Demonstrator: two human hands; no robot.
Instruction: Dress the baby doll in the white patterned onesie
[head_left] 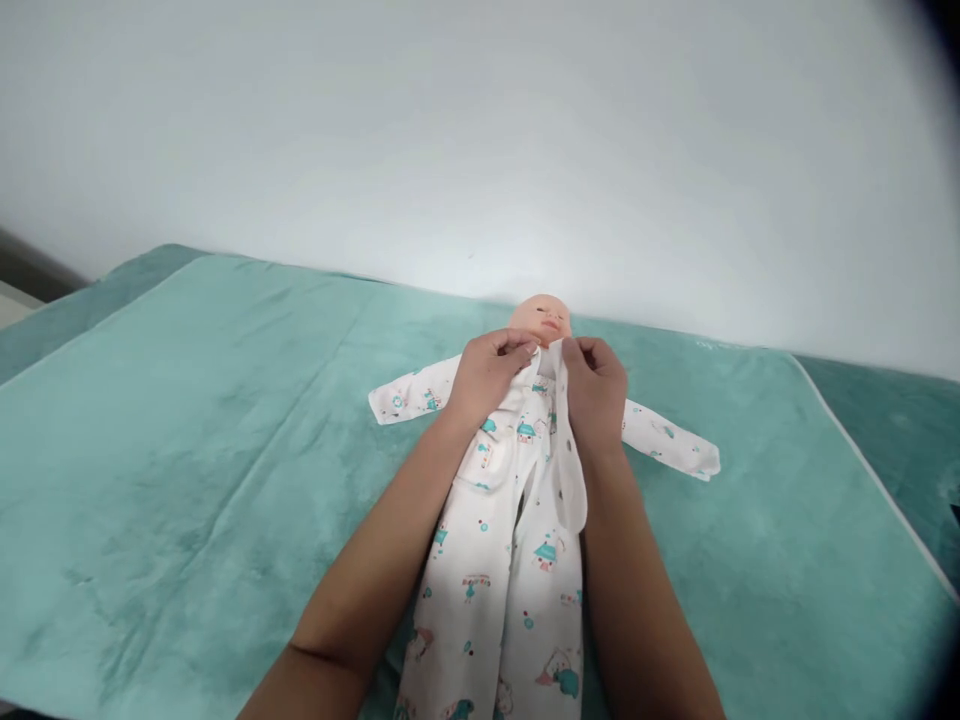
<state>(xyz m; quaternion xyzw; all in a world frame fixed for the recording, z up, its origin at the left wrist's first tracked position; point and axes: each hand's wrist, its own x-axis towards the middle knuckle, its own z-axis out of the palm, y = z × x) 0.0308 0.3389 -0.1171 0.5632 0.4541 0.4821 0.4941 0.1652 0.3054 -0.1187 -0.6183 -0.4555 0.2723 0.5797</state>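
Note:
A baby doll (541, 315) lies on its back, its head toward the wall. It wears a white baby shirt (664, 435) with a small print, sleeves spread to both sides, and matching trousers (469, 560). Just below the doll's chin, my left hand (495, 370) pinches the left edge of the shirt's collar. Opposite it, my right hand (596, 385) grips the right front edge, which hangs partly folded back, showing a plain white inner side. A narrow gap lies between the two edges. The doll's hands and feet are not visible.
Under the doll spreads a teal plush blanket (187, 450) with a pale edge at right. Behind it rises a plain white wall (480, 140). A pale surface (16, 303) beside a dark gap shows at the far left.

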